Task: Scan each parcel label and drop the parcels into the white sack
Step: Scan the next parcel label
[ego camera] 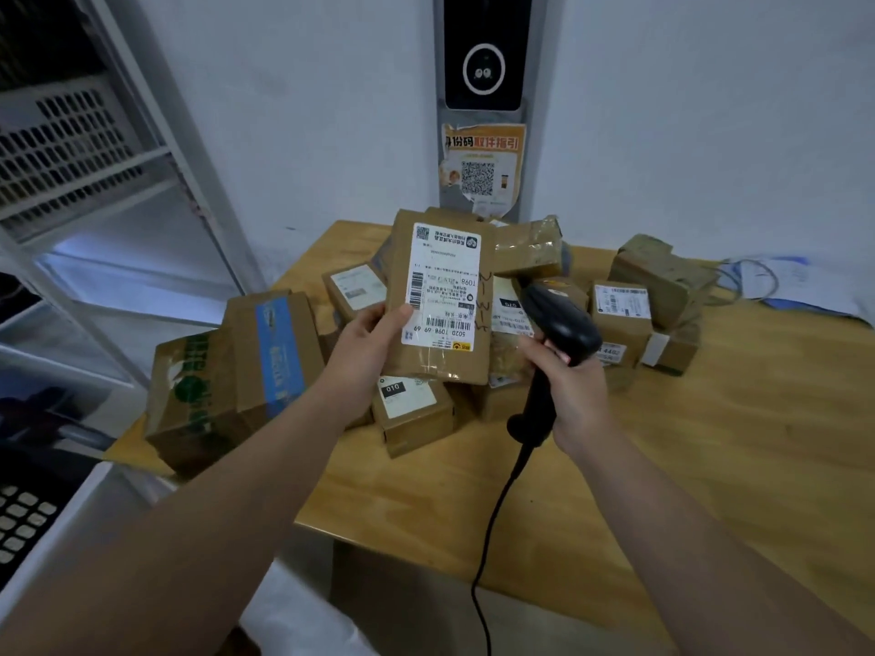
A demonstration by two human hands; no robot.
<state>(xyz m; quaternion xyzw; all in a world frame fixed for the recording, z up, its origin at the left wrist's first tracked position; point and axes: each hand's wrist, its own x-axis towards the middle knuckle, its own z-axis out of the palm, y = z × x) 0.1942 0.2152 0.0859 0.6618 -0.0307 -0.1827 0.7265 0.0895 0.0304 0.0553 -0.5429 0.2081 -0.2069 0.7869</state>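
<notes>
Left grip [374, 340] holds the flat parcel [401, 277] upright above the worktop [710, 442] pile [412, 411], thumb by the label [442, 288]. Right grip [575, 388] is clenched round the scanner [563, 324]. It looks light, stiff, taped slick, so I'd hold its lower edge, clear of that label.

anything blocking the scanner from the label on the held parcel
Nothing visible stands between the barcode scanner and the label on the parcel; the thumb of the left hand only touches the label's left edge.
</notes>
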